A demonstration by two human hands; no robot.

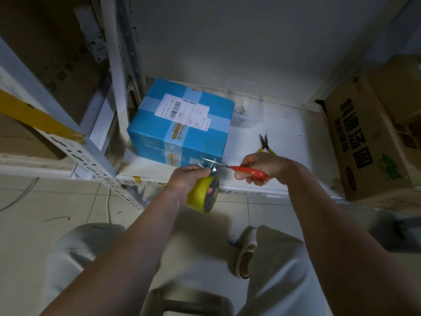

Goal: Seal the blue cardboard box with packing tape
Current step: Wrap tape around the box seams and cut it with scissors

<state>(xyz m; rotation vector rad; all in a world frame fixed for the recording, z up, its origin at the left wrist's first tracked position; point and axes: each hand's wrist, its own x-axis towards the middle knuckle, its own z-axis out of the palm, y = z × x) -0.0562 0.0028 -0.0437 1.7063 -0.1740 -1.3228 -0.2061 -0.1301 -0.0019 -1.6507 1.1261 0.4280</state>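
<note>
**Hands at the cut: tape roll on the left, scissors on the right**

Your hands work close together at the front edge of the shelf. Your left hand (190, 179) wraps around the yellow tape roll (206, 193), fingers curled over its rim, apparently to keep the clear strip taut between roll and box. Your right hand (265, 166) grips the red-handled scissors (247, 171), blades reaching left to the shiny strip just above the roll; this looks like the moment to sever it.

The white shelf (284, 142) carries everything at a height you can reach while crouching. The blue cardboard box (182, 124) sits on its left part, near the upright post, label up, with tape bands already crossing its top. A brown carton (373, 142) stands well to the right. A clear plastic tub (242, 103) sits just behind the box, and the yellow-handled pliers (265, 144) lie beside your right hand, unused.
</note>
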